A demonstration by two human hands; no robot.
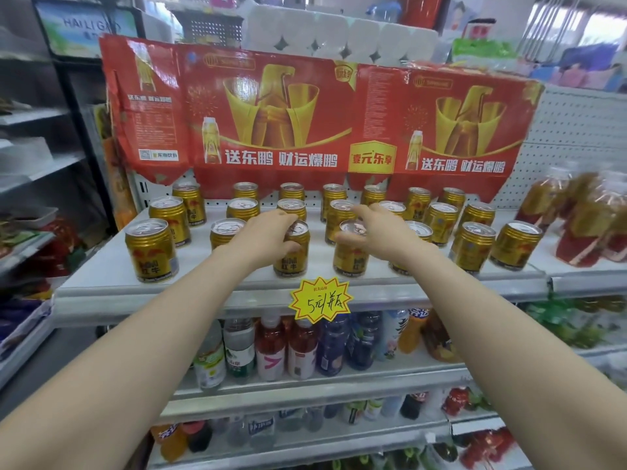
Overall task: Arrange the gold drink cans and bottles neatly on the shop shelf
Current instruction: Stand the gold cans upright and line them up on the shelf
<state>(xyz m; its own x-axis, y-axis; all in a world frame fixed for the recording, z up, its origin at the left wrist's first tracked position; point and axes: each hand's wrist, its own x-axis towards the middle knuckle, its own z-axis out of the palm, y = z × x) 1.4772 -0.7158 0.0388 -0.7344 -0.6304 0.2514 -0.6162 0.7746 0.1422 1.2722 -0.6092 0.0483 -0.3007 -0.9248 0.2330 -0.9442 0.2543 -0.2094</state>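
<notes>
Just above the yellow price tag (320, 300) on the shelf (101, 283), the left hand (268, 232) grips a front-row gold can (293, 256). The right hand (380, 232) hovers, fingers spread, over the neighbouring can (351, 256). Best to slide each can level with its row (the rear cans (291, 205) crowd close). Blurred bottles (576, 218) stand to the right, under a red banner (288, 113).

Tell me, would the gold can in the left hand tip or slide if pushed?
Probably slides: the gold can is squat, standing upright on a smooth shelf. Looks rigid metal, so the grip of the left hand shouldn't dent it.
</notes>
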